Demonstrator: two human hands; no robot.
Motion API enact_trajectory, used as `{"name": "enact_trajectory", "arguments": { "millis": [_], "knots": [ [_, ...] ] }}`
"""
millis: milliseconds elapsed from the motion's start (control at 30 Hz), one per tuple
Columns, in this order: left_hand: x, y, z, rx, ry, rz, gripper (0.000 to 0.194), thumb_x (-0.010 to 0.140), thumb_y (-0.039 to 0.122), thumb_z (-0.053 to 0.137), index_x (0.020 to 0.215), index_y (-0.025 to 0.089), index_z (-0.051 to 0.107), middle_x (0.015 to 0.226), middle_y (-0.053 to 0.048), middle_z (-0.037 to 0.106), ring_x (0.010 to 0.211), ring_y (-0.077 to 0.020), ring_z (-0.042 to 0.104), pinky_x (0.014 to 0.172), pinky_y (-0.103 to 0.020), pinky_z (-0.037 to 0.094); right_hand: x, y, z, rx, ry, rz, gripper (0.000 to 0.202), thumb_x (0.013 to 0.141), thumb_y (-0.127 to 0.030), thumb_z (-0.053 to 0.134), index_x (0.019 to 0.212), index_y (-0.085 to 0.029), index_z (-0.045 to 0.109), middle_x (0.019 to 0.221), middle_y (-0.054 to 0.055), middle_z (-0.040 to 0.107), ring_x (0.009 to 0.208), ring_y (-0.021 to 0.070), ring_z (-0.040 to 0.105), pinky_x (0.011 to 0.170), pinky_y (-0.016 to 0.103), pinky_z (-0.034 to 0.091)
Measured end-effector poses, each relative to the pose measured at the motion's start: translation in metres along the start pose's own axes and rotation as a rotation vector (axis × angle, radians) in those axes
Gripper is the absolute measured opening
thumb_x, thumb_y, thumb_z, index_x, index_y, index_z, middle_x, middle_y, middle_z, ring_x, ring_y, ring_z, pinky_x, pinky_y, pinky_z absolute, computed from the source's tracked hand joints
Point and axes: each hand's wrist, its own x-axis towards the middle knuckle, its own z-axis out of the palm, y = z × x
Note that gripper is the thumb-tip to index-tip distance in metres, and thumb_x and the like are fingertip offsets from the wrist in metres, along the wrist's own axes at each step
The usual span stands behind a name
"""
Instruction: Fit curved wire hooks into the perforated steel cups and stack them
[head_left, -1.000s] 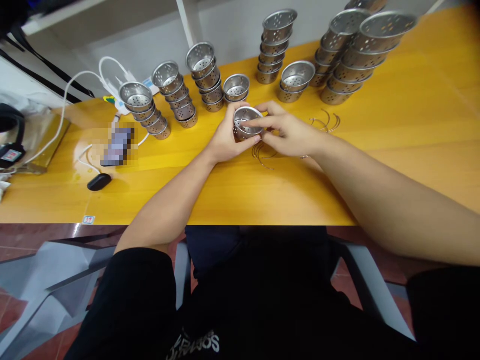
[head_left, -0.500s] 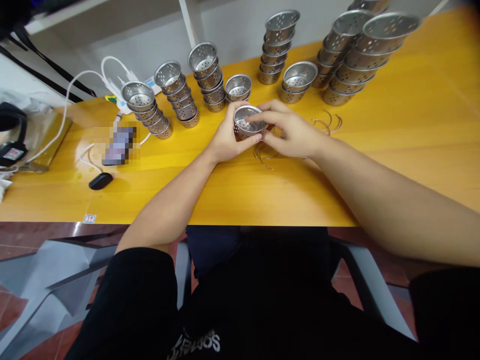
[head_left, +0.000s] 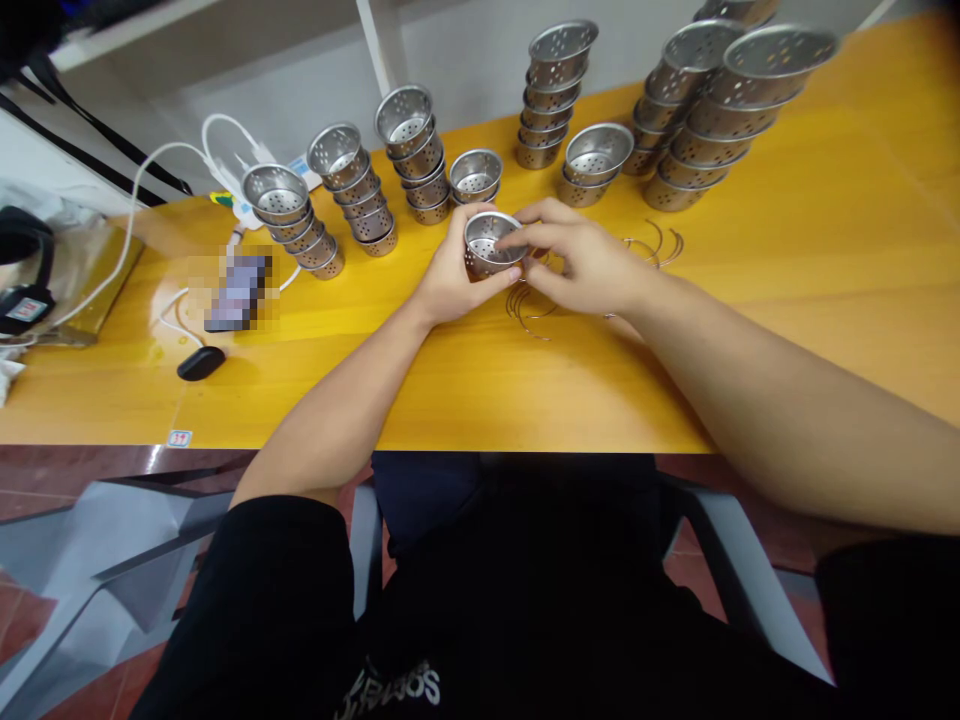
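Fingers (head_left: 499, 286) of the left hand (head_left: 452, 272) clamped around a perforated metal cup (head_left: 484, 258)

Broadest is the yellow counter (head_left: 465, 390), bearing all the metalware. Along its back rise nested stacks of similar cups, the bulkiest being the right-hand stack (head_left: 709, 140); nesting probably saves room, and setting them back seems to leave the near side for the hands. The right hand (head_left: 577, 258) comes in from the other side, index finger reaching over the rim into the cup, thumb apart from it near the outside; whether it pinches anything I cannot tell. The cup sits between both hands, mouth upward, presumably so the inside can be reached while the left grip steadies it. Slightest are the thin curved wires (head_left: 517, 305), lying just beside the right fingers, perhaps for easy reach.
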Motion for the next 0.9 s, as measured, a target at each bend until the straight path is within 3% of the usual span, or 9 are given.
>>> {"name": "enact_trajectory", "arguments": {
  "millis": [267,500,667,767,900],
  "knots": [
    [-0.005,-0.014,0.001,-0.032,0.005,-0.013,0.118,0.109,0.102,0.078,0.190,0.032,0.028,0.177,-0.016,0.062,0.171,-0.0388,0.071,0.154,-0.067,0.054,-0.001,0.006,0.001,-0.012,-0.009,-0.014,0.031,0.108,-0.051,0.098,0.136,-0.038,0.097,0.160,0.014,0.084,0.151,0.0526,0.081,0.136,0.079,0.067],
    [-0.002,-0.005,0.000,-0.037,0.097,-0.117,0.118,0.095,0.100,0.098,0.179,0.029,0.052,0.175,-0.018,0.068,0.167,-0.0382,0.072,0.151,-0.066,0.059,0.001,0.003,-0.004,0.081,0.033,0.002,0.045,0.109,-0.076,0.098,0.135,-0.040,0.092,0.155,0.013,0.086,0.132,0.0447,0.083,0.126,0.073,0.071],
    [0.000,-0.002,-0.007,0.015,0.106,-0.152,0.120,0.091,0.101,0.100,0.179,0.031,0.058,0.176,-0.017,0.067,0.172,-0.0422,0.066,0.154,-0.066,0.053,-0.001,0.001,-0.007,0.045,0.054,0.036,0.065,0.106,-0.088,0.097,0.144,-0.038,0.087,0.152,0.013,0.087,0.118,0.0415,0.086,0.118,0.070,0.075],
    [0.001,0.004,-0.013,0.074,0.078,-0.209,0.118,0.089,0.101,0.102,0.178,0.034,0.062,0.177,-0.016,0.067,0.179,-0.0448,0.062,0.157,-0.064,0.049,-0.002,-0.003,-0.009,0.003,0.024,0.109,0.062,0.109,-0.091,0.092,0.151,-0.045,0.085,0.150,0.011,0.088,0.129,0.0452,0.086,0.122,0.072,0.075],
    [0.001,0.012,-0.016,0.024,0.072,-0.265,0.124,0.086,0.104,0.101,0.178,0.033,0.057,0.181,-0.018,0.067,0.174,-0.0429,0.069,0.151,-0.062,0.058,-0.001,-0.006,-0.015,-0.022,0.017,0.073,0.050,0.114,-0.088,0.088,0.139,-0.045,0.087,0.151,0.012,0.085,0.137,0.0470,0.083,0.124,0.074,0.073]
  ]
}}
